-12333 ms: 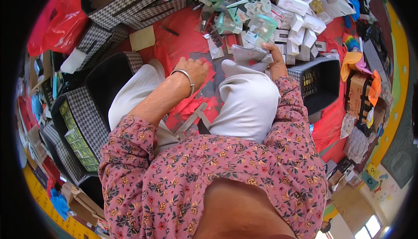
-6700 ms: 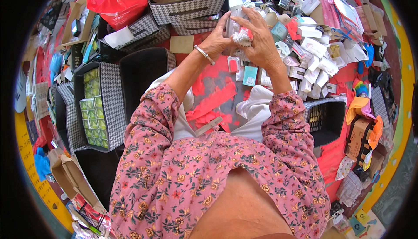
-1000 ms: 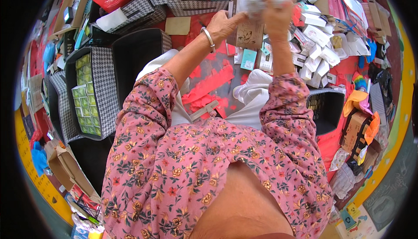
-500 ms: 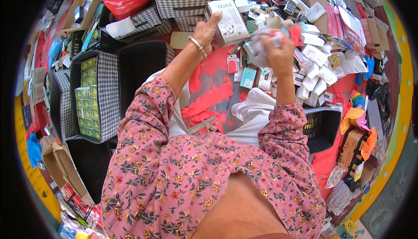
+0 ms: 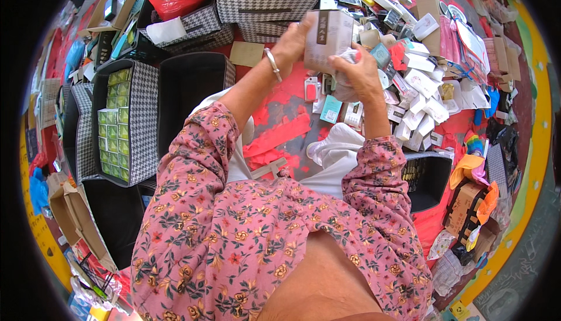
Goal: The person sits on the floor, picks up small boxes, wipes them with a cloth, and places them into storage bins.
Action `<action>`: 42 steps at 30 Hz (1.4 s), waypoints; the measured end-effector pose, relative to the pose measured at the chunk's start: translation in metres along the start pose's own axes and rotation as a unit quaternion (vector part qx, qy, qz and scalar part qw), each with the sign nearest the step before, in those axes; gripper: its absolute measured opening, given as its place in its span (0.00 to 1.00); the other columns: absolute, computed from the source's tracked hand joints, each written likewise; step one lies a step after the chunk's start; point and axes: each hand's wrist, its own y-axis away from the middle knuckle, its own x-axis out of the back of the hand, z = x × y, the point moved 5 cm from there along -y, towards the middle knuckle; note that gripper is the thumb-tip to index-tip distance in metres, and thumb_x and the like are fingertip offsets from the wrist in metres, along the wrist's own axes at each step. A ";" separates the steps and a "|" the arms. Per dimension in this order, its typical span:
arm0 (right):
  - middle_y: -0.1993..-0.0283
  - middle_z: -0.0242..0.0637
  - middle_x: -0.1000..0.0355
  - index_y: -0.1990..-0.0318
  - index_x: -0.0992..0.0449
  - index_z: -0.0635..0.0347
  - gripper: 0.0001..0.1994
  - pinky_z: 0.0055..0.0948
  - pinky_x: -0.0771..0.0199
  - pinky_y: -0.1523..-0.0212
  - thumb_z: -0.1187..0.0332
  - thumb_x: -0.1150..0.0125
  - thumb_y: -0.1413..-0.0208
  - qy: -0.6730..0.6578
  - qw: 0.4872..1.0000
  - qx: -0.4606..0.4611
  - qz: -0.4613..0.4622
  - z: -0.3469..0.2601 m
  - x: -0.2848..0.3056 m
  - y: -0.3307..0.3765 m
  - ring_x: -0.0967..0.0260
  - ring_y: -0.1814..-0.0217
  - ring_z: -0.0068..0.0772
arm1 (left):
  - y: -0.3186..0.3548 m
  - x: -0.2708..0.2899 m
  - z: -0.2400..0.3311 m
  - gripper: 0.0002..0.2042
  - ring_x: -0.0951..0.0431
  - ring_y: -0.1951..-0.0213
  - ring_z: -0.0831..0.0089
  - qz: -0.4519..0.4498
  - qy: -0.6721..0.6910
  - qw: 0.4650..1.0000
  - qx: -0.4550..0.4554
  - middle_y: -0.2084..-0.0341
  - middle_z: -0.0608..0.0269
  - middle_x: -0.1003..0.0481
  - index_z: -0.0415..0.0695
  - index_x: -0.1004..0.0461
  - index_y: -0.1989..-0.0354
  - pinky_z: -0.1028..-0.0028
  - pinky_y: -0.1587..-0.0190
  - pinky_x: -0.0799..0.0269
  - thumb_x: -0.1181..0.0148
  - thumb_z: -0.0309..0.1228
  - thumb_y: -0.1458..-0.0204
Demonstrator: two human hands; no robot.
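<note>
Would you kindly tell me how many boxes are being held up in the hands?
1: a pale box, with the left hand at its left edge and the right hand, holding a crumpled cloth, at its lower right. Any behind are hidden.

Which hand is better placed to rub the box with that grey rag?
Probably the right hand: it already has the crumpled grey rag, right by the lower corner of the box. The left hand is busy holding the box by its left side.
</note>
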 end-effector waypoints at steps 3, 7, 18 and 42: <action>0.65 0.39 0.28 0.52 0.34 0.70 0.29 0.25 0.28 0.67 0.63 0.36 0.62 -0.269 0.962 -0.028 -0.046 -0.005 0.002 0.006 0.29 0.68 0.26 | 0.001 0.000 0.005 0.35 0.28 0.56 0.65 -0.118 0.084 0.989 0.039 0.56 0.56 0.30 0.41 0.37 0.49 0.62 0.49 0.36 0.59 0.62 0.51; 0.63 0.40 0.29 0.49 0.37 0.73 0.31 0.21 0.27 0.69 0.65 0.37 0.61 -0.317 0.946 -0.014 -0.063 0.002 -0.005 0.002 0.30 0.67 0.24 | 0.015 -0.018 0.017 0.32 0.30 0.51 0.66 -0.214 0.196 0.957 0.010 0.51 0.54 0.33 0.44 0.41 0.44 0.63 0.50 0.32 0.58 0.57 0.49; 0.61 0.39 0.29 0.49 0.35 0.72 0.31 0.20 0.31 0.64 0.59 0.37 0.59 -0.242 0.967 -0.016 -0.083 -0.002 0.003 0.005 0.31 0.64 0.23 | 0.019 -0.022 0.018 0.25 0.25 0.65 0.74 -0.223 0.181 0.958 -0.018 0.64 0.60 0.27 0.41 0.36 0.52 0.75 0.68 0.26 0.50 0.50 0.49; 0.60 0.41 0.29 0.58 0.29 0.57 0.14 0.34 0.34 0.54 0.71 0.43 0.55 0.179 0.916 0.351 0.075 -0.048 -0.025 0.026 0.33 0.56 0.44 | 0.001 0.001 -0.022 0.25 0.26 0.74 0.71 -0.011 0.099 0.995 0.013 0.72 0.58 0.26 0.33 0.30 0.63 0.73 0.70 0.28 0.45 0.49 0.53</action>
